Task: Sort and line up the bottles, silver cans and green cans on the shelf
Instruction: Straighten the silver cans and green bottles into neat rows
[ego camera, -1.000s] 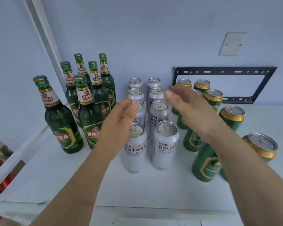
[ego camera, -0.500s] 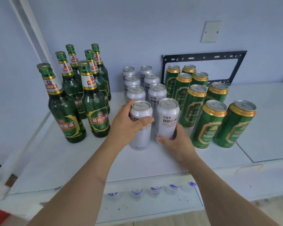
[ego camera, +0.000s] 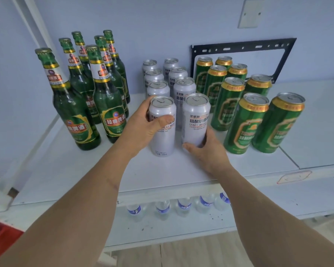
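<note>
Several green bottles (ego camera: 106, 97) stand in two rows at the left of the white shelf (ego camera: 69, 166). Silver cans (ego camera: 176, 76) form two rows in the middle, and green cans (ego camera: 230, 105) form two rows to their right. My left hand (ego camera: 143, 126) is wrapped around the front left silver can (ego camera: 163, 135). My right hand (ego camera: 206, 149) grips the base of the front right silver can (ego camera: 195, 116). Both cans stand upright on the shelf.
A black metal bracket (ego camera: 281, 56) and a wall plate (ego camera: 249, 13) are on the blue wall behind the cans. Several water bottles (ego camera: 183, 206) stand on a lower shelf. A red crate (ego camera: 0, 236) sits at the lower left.
A second ago both hands hovered open above the can rows. They have dropped and closed on the two front silver cans, and my view has pulled back from the shelf.
</note>
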